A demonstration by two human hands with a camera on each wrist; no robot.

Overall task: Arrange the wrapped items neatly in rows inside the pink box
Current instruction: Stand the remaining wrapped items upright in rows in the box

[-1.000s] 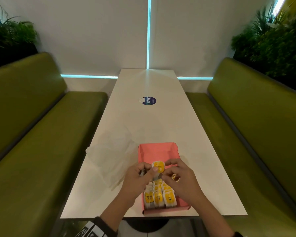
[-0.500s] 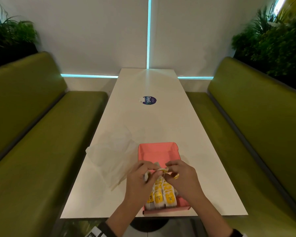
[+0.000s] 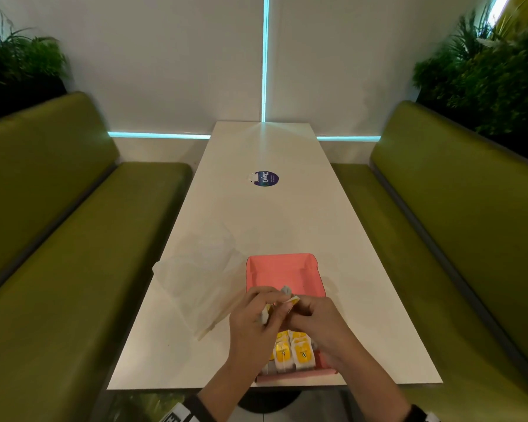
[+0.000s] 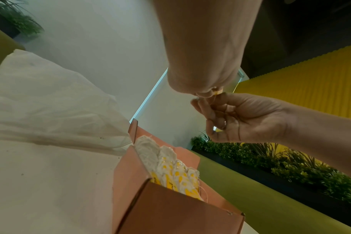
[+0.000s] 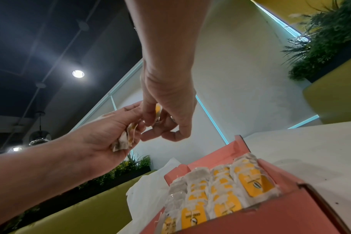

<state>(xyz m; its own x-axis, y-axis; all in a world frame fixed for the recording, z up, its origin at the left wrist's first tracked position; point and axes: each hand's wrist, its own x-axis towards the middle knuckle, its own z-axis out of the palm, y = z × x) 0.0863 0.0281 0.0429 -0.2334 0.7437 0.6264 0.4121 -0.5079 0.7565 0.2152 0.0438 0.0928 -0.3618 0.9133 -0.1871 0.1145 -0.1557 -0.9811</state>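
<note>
So, left to right: crinkly clear plastic bag (image 3: 195, 278) lies left of the pink box (image 3: 282, 269). Left hand (image 3: 250, 327) clutches a soft papery wrapped item (image 5: 123, 140) right above the packed rows (image 3: 293, 351); right hand (image 3: 320, 324) pinches its yellow tag (image 5: 157, 110). Open floor lies just beyond, toward the far end.

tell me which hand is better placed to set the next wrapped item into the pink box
Left, probably. The left hand already grips a wrapped item above the pink box; the right hand only pinches its small tag end.
</note>
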